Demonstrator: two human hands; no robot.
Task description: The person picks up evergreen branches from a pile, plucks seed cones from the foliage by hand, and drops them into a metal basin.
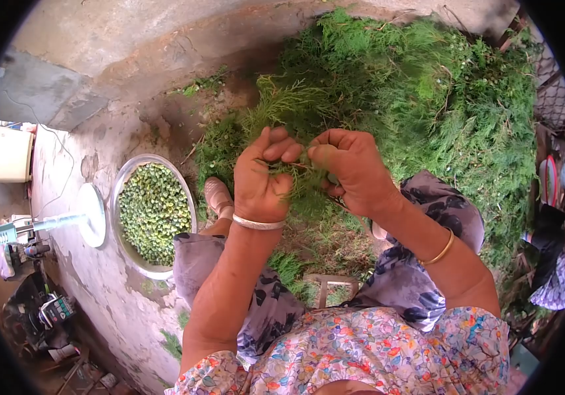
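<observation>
On the left, a metal basin (147, 158) is holding small green pieces (152, 214); the left hand (262, 174) is curling closed around a green sprig (305, 179), the right hand (355, 172) is pinching it, and a greenery heap (427, 99) is lying beyond and rightward

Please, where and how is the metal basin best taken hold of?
Probably by the rim of the basin, at two opposite sides, coming from above: it is round and wide, and its edge is exposed around the small green cones.
</observation>
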